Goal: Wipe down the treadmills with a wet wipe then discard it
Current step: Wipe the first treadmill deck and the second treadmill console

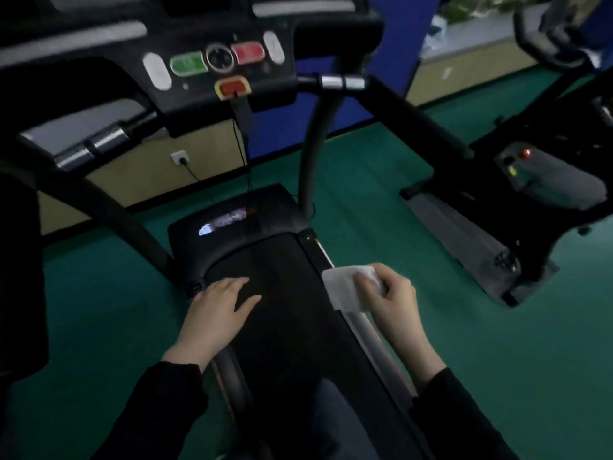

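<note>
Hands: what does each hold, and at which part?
Right hand pinches the wipe at its right edge. Left hand holds nothing; it rests flat on the belt.

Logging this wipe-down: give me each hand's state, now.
Left hand: open, flat on the treadmill belt.
Right hand: closed on the wet wipe.

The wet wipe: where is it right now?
In the head view, the wet wipe lies under the right hand, on the treadmill's right side rail beside the belt.

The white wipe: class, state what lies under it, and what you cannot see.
The wet wipe, pressed down by the right hand, lies on the treadmill's right side rail. The rail beneath the wipe is covered, so its condition is unseen.
</note>
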`<state>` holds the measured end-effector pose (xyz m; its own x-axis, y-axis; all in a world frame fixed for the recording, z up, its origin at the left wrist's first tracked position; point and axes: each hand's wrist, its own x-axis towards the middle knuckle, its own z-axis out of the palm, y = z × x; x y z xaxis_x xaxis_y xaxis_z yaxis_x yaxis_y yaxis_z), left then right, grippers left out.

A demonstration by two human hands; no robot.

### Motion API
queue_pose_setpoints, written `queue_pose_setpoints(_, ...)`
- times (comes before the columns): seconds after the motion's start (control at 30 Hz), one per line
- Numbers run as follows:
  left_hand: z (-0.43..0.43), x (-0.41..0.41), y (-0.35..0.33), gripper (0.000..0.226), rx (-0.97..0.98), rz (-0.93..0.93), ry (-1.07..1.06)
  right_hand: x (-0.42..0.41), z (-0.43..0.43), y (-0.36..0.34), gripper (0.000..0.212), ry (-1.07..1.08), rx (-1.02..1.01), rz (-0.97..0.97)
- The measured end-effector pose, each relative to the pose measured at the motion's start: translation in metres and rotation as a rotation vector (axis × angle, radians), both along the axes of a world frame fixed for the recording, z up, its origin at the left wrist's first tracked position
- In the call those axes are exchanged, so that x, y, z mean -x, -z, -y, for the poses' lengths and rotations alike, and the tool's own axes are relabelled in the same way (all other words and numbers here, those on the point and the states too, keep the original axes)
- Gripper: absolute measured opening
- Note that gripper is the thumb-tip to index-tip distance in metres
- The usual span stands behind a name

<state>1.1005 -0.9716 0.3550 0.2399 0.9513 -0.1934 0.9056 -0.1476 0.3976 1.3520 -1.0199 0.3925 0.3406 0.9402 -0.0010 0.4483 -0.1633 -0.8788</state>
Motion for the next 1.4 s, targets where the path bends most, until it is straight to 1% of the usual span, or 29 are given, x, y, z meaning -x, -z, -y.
queue_pose_setpoints(0.1,-0.014,-0.011,-0.036,0.054,-0.017,0.012,-0.089,-0.013,-0.033,-0.033,0.028,-0.075,-0.035,0.021)
queue_pose_setpoints(0.2,-0.026,-0.013,-0.065,0.054,-0.032,0.006,-0.156,-0.018,-0.061,-0.055,0.02,-0.144,-0.041,0.025)
queue_pose_setpoints(0.3,-0.034,-0.008,-0.089,0.053,-0.054,0.012,-0.241,-0.014,-0.089,-0.072,0.02,-0.241,-0.037,-0.02)
queue_pose_setpoints(0.4,-0.044,0.002,-0.112,0.053,-0.111,0.03,-0.31,-0.001,-0.117,-0.09,0.028,-0.317,-0.067,-0.037)
queue_pose_setpoints(0.57,-0.08,0.022,-0.147,0.052,-0.256,0.071,-0.377,0.027,-0.169,-0.126,0.022,-0.399,-0.139,-0.06)
queue_pose_setpoints(0.63,-0.102,0.032,-0.162,0.057,-0.32,0.076,-0.393,0.041,-0.194,-0.14,0.017,-0.416,-0.178,-0.089)
queue_pose_setpoints(0.7,-0.125,0.045,-0.176,0.066,-0.406,0.085,-0.401,0.057,-0.218,-0.155,0.015,-0.42,-0.212,-0.119)
queue_pose_setpoints(0.83,-0.17,0.071,-0.198,0.068,-0.496,0.082,-0.399,0.089,-0.263,-0.178,0.018,-0.431,-0.275,-0.156)
queue_pose_setpoints(0.93,-0.199,0.089,-0.209,0.075,-0.529,0.06,-0.372,0.111,-0.292,-0.19,0.016,-0.425,-0.298,-0.193)
queue_pose_setpoints(1.07,-0.238,0.106,-0.216,0.069,-0.565,0.025,-0.359,0.132,-0.323,-0.199,0.022,-0.408,-0.343,-0.196)
queue_pose_setpoints(1.13,-0.259,0.112,-0.217,0.072,-0.574,0.001,-0.354,0.139,-0.337,-0.205,0.022,-0.417,-0.348,-0.2)
queue_pose_setpoints(1.2,-0.279,0.117,-0.218,0.076,-0.59,-0.035,-0.354,0.144,-0.353,-0.211,0.027,-0.427,-0.374,-0.184)
queue_pose_setpoints(1.33,-0.321,0.128,-0.218,0.082,-0.612,-0.068,-0.425,0.152,-0.391,-0.218,0.018,-0.435,-0.383,-0.184)
queue_pose_setpoints(1.4,-0.34,0.133,-0.221,0.084,-0.621,-0.114,-0.466,0.155,-0.411,-0.223,0.02,-0.452,-0.384,-0.173)
